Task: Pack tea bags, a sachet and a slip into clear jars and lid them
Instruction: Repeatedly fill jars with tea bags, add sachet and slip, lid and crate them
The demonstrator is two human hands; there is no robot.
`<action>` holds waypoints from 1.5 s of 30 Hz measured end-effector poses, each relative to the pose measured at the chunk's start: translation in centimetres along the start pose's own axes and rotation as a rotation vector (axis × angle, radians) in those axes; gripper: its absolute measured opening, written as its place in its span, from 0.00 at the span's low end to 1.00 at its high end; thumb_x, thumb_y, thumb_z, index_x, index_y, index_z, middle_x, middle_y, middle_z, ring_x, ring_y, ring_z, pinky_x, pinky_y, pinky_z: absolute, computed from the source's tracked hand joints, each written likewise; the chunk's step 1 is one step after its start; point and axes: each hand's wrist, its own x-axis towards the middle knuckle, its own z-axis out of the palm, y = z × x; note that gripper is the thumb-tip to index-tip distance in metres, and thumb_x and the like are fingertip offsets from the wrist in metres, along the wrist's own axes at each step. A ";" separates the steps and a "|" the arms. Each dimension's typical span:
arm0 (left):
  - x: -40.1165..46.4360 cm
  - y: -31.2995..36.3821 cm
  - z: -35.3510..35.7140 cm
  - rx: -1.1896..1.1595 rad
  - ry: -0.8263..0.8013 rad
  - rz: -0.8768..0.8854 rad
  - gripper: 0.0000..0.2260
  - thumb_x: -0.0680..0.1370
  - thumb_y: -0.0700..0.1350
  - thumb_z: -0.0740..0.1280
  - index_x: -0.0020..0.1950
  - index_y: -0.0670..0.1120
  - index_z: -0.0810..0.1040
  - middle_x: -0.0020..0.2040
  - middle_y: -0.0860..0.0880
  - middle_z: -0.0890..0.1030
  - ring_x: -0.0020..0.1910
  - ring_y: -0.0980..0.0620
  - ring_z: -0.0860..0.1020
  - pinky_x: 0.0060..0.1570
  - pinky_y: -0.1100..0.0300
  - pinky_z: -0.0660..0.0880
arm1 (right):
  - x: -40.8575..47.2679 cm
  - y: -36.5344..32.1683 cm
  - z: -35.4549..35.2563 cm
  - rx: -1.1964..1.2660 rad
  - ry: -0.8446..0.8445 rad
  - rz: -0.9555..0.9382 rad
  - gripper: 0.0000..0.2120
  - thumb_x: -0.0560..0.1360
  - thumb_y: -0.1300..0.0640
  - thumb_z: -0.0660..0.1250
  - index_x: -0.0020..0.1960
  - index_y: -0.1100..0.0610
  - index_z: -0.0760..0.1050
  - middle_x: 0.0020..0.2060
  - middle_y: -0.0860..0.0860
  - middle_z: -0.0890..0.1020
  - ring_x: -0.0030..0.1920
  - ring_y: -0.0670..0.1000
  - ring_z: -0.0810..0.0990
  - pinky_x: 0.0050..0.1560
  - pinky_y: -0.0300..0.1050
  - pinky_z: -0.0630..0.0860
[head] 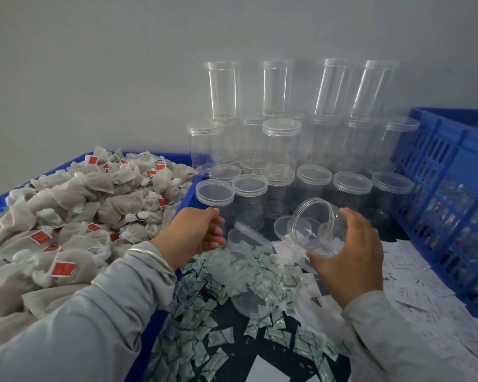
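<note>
1. A crate (193,186) heaped with tea bags (75,205) fills the left of the frame.
2. Lidded jars (282,150) stand stacked in the upper centre, against the wall (94,64).
3. Sachets (193,321) lie strewn at lower centre, with loose lids (249,301) on them.
4. Slips (414,288) lie at lower right, beside a second crate (453,172) along the right edge.
5. The right hand (351,257) holds an open jar (318,224) tilted above the sachets; the left hand (196,232) is just in front of the nearest jars.

Stacked clear jars (282,150) wall off the centre of the frame. A heaped tea-bag bin (66,205) blocks the left, a blue crate (450,194) the right. Sachets (193,334) and slips (414,285) litter the lower tabletop between them.
</note>
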 end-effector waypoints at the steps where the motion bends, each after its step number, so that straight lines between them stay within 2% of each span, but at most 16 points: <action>1: 0.1 0.1 0.0 -0.014 0.032 0.011 0.13 0.81 0.45 0.60 0.42 0.39 0.76 0.29 0.45 0.74 0.19 0.55 0.74 0.19 0.67 0.71 | -0.3 -0.1 0.0 0.028 -0.009 0.029 0.45 0.54 0.60 0.83 0.66 0.65 0.68 0.62 0.61 0.74 0.64 0.62 0.70 0.65 0.67 0.66; 6: 0.4 0.9 -1.1 0.004 0.134 0.097 0.09 0.80 0.42 0.62 0.42 0.41 0.76 0.29 0.46 0.75 0.20 0.55 0.74 0.20 0.66 0.70 | -1.8 -1.6 0.4 0.188 -0.106 0.108 0.45 0.56 0.57 0.82 0.69 0.59 0.65 0.65 0.55 0.71 0.66 0.58 0.69 0.67 0.61 0.66; 12: 0.9 2.8 -4.7 -0.045 0.355 0.219 0.07 0.79 0.42 0.62 0.43 0.43 0.76 0.30 0.48 0.77 0.21 0.57 0.75 0.21 0.67 0.72 | -4.6 -5.4 1.5 0.459 -0.229 0.167 0.46 0.55 0.52 0.82 0.68 0.49 0.64 0.64 0.45 0.69 0.66 0.50 0.68 0.66 0.57 0.69; 14: 1.1 3.2 -6.3 -0.144 0.409 0.228 0.06 0.79 0.41 0.62 0.43 0.43 0.77 0.29 0.49 0.77 0.22 0.56 0.76 0.22 0.67 0.72 | -5.6 -7.0 2.1 0.580 -0.276 0.174 0.46 0.53 0.46 0.81 0.67 0.46 0.65 0.62 0.43 0.71 0.64 0.45 0.69 0.65 0.50 0.70; 16: 1.3 3.4 -7.7 -0.235 0.414 0.239 0.07 0.78 0.41 0.62 0.42 0.44 0.77 0.27 0.51 0.76 0.22 0.56 0.75 0.20 0.68 0.69 | -6.6 -8.6 2.7 0.751 -0.358 0.223 0.44 0.50 0.40 0.78 0.64 0.38 0.65 0.59 0.35 0.72 0.60 0.35 0.70 0.61 0.39 0.71; 20: 1.9 3.0 -9.6 -0.279 0.405 0.222 0.07 0.79 0.41 0.62 0.43 0.43 0.77 0.29 0.50 0.76 0.25 0.54 0.76 0.20 0.67 0.68 | -9.1 -10.3 4.5 0.998 -0.545 0.308 0.41 0.53 0.46 0.80 0.62 0.38 0.67 0.57 0.35 0.74 0.57 0.32 0.73 0.51 0.30 0.75; 24: 2.4 2.5 -10.8 -0.067 0.507 0.255 0.07 0.79 0.40 0.62 0.46 0.44 0.80 0.33 0.50 0.79 0.30 0.55 0.80 0.31 0.61 0.76 | -9.9 -9.8 5.2 1.058 -0.673 0.320 0.38 0.60 0.56 0.82 0.60 0.36 0.65 0.59 0.36 0.73 0.54 0.27 0.72 0.46 0.23 0.72; 27: 3.0 1.8 -11.3 0.463 0.563 0.316 0.10 0.78 0.38 0.61 0.46 0.47 0.81 0.42 0.53 0.80 0.43 0.50 0.79 0.47 0.56 0.77 | -9.4 -9.0 5.0 1.044 -0.715 0.322 0.38 0.56 0.46 0.78 0.60 0.36 0.62 0.61 0.38 0.71 0.54 0.24 0.70 0.45 0.19 0.69; 29: 3.0 1.4 -11.6 0.850 0.508 0.284 0.12 0.78 0.38 0.60 0.54 0.45 0.81 0.51 0.51 0.80 0.50 0.48 0.79 0.49 0.58 0.74 | -9.2 -8.6 5.0 1.023 -0.748 0.315 0.40 0.54 0.43 0.77 0.61 0.35 0.61 0.62 0.37 0.70 0.55 0.23 0.68 0.47 0.19 0.68; 31: 2.8 1.4 -12.3 1.110 0.357 0.195 0.12 0.79 0.38 0.60 0.56 0.45 0.82 0.53 0.49 0.82 0.48 0.51 0.79 0.47 0.61 0.72 | -9.3 -8.4 5.3 1.006 -0.795 0.294 0.45 0.53 0.40 0.79 0.62 0.32 0.57 0.62 0.34 0.68 0.57 0.23 0.65 0.48 0.18 0.67; 33: 2.0 1.6 -13.0 1.210 0.116 0.051 0.10 0.78 0.40 0.64 0.55 0.47 0.82 0.49 0.53 0.82 0.43 0.57 0.79 0.44 0.64 0.74 | -9.4 -8.2 5.5 0.966 -0.843 0.243 0.48 0.54 0.43 0.82 0.62 0.29 0.53 0.62 0.31 0.66 0.57 0.21 0.63 0.48 0.17 0.65; 35: 0.9 2.2 -13.2 1.296 -0.158 -0.092 0.12 0.77 0.45 0.67 0.59 0.50 0.80 0.49 0.56 0.82 0.46 0.60 0.79 0.42 0.67 0.74 | -9.5 -8.3 5.8 0.911 -0.875 0.189 0.48 0.55 0.47 0.82 0.61 0.28 0.53 0.61 0.30 0.65 0.55 0.19 0.63 0.47 0.16 0.64; 38: -0.1 2.8 -12.6 1.433 -0.398 -0.187 0.20 0.74 0.49 0.70 0.66 0.54 0.74 0.58 0.59 0.77 0.56 0.59 0.75 0.52 0.65 0.72 | -9.6 -8.2 6.0 0.891 -0.870 0.196 0.47 0.54 0.46 0.82 0.60 0.29 0.54 0.60 0.31 0.66 0.55 0.19 0.63 0.47 0.16 0.64; 40: -0.2 2.7 -11.7 1.505 -0.440 -0.225 0.24 0.73 0.49 0.72 0.68 0.55 0.72 0.54 0.62 0.75 0.56 0.57 0.72 0.50 0.65 0.70 | -9.7 -8.2 6.1 0.853 -0.837 0.206 0.46 0.51 0.41 0.80 0.59 0.29 0.56 0.60 0.31 0.68 0.56 0.21 0.64 0.48 0.16 0.64; 43: 0.1 2.3 -10.8 1.587 -0.372 -0.236 0.25 0.71 0.48 0.74 0.67 0.54 0.72 0.56 0.55 0.73 0.51 0.55 0.71 0.40 0.65 0.68 | -10.0 -8.1 6.3 0.828 -0.784 0.219 0.42 0.49 0.41 0.80 0.57 0.35 0.61 0.58 0.33 0.71 0.56 0.23 0.67 0.49 0.16 0.63; 45: 0.2 2.1 -10.7 1.601 -0.325 -0.231 0.23 0.71 0.49 0.74 0.64 0.53 0.74 0.53 0.54 0.74 0.47 0.56 0.73 0.36 0.66 0.68 | -10.1 -8.1 6.3 0.827 -0.782 0.221 0.41 0.48 0.39 0.79 0.57 0.37 0.64 0.57 0.34 0.72 0.56 0.25 0.68 0.49 0.17 0.64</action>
